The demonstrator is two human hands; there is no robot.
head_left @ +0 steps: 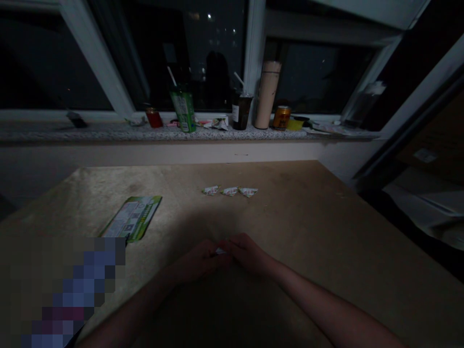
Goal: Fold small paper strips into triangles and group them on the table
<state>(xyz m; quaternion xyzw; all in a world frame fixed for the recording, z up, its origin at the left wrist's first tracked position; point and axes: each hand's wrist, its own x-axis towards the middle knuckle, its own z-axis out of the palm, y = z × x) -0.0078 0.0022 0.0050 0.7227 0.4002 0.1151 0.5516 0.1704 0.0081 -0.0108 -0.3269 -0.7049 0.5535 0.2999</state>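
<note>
My left hand (pixel 197 261) and my right hand (pixel 246 252) meet low in the middle of the head view, just above the table. Both are closed, fingertips together around a small whitish paper-like piece (pixel 220 251). Only a sliver of it shows; fingers and shadow hide the rest. Farther back, three small folded triangular pieces with white and green print lie in a row: a left one (pixel 211 190), a middle one (pixel 229 191) and a right one (pixel 248 192). A flat green-and-white printed packet (pixel 136 217) rests left of my hands.
The brown tabletop (pixel 290 212) reaches to the wall under a window. On the granite sill (pixel 217 135) stand a green cup (pixel 184 111), a dark cup with a straw (pixel 240 113), a tall pinkish bottle (pixel 267 96) and an orange can (pixel 282 118). Pixelated blurring covers the lower left.
</note>
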